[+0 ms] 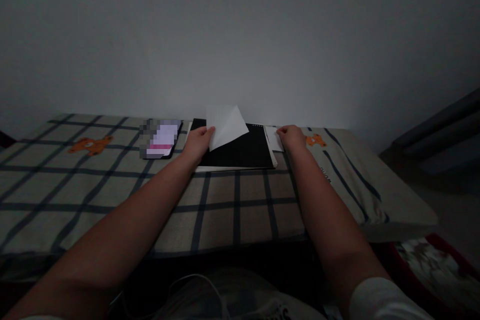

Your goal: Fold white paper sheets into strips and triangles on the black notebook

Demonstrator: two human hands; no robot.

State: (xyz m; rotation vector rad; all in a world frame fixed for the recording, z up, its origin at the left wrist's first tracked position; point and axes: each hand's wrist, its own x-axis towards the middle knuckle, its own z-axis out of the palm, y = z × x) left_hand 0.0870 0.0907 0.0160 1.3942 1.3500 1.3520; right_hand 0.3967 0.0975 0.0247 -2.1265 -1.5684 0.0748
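My left hand [198, 144] pinches the lower left edge of a folded white sheet of paper [226, 127], which stands up at a tilt with a pointed corner to the right. Beneath it lies a flat black board or folder [240, 154] with pale sheets showing along its edges. Just right of the board, my right hand [292, 137] has thumb and fingertips closed at a small white piece of paper [275, 139] on the cloth. Whether that hand grips the paper or only touches it is hard to see in the dim light.
A phone [162, 139] with a lit, partly blurred screen lies left of the board. The checked tablecloth [217, 210] has bear figures and hangs over the table's edges. A grey wall [240, 35] rises directly behind. A white cable [202, 277] runs across my lap.
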